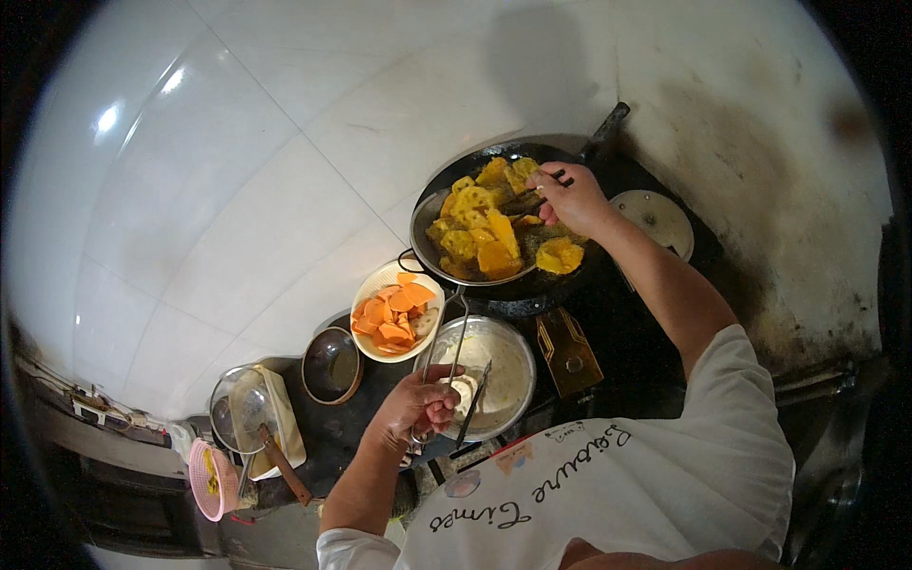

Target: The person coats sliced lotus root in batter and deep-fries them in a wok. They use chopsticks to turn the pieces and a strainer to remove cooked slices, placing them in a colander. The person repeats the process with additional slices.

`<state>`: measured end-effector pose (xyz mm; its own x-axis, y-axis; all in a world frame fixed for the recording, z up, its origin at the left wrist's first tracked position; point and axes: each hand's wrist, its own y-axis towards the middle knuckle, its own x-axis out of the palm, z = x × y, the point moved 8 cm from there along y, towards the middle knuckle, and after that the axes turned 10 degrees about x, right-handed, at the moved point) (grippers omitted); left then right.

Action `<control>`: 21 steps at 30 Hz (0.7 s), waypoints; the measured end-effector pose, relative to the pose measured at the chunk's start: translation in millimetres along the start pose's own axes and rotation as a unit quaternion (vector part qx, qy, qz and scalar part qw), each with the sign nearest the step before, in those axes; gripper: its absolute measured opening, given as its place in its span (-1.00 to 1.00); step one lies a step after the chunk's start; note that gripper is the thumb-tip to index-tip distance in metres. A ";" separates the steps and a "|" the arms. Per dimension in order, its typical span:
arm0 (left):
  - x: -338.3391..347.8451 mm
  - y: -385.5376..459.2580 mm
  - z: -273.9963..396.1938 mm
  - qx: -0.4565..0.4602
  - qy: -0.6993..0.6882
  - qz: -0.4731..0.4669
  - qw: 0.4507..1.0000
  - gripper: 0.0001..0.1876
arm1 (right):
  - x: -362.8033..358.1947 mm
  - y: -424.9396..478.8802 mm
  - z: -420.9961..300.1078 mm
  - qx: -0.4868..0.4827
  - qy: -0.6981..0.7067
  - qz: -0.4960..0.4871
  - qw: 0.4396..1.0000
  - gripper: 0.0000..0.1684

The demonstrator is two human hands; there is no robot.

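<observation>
My left hand grips the long wire handle of a skimmer, whose round basket rests at the left of a black wok. Yellow battered slices, some with lotus-root holes, lie in the basket. With dark chopsticks, my right hand reaches over the wok; whether their tips hold a piece is unclear. One battered slice sits in bubbling oil at the right. Below the skimmer handle stands a metal bowl of pale batter with a dark utensil leaning in it.
A cream basket of orange slices stands beside the batter bowl. Farther left are a brown bowl, a rectangular cream container under a glass lid or strainer, and a pink basket. A round metal lid lies right of the wok.
</observation>
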<state>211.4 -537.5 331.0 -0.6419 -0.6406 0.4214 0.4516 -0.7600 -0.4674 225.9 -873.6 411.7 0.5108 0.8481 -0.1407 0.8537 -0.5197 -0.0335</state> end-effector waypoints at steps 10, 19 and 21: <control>22.6 -17.7 19.2 0.029 -0.015 0.057 0.998 -0.53 | -73.0 7.2 -43.1 -0.023 -0.084 0.091 0.992 -0.67; 20.9 -6.6 18.3 0.011 -0.041 0.042 0.998 -0.53 | -89.8 83.1 35.6 0.036 -0.067 0.141 0.987 -0.58; 18.5 2.3 15.8 0.012 -0.021 0.039 0.999 -0.52 | -79.7 101.0 57.8 0.068 0.022 0.129 0.989 -0.56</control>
<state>210.4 -552.8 349.9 -0.5773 -0.7021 0.4168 0.5152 -0.7093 -0.4812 265.5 -999.6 362.3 0.7160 0.6880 -0.1184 0.6746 -0.7255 -0.1363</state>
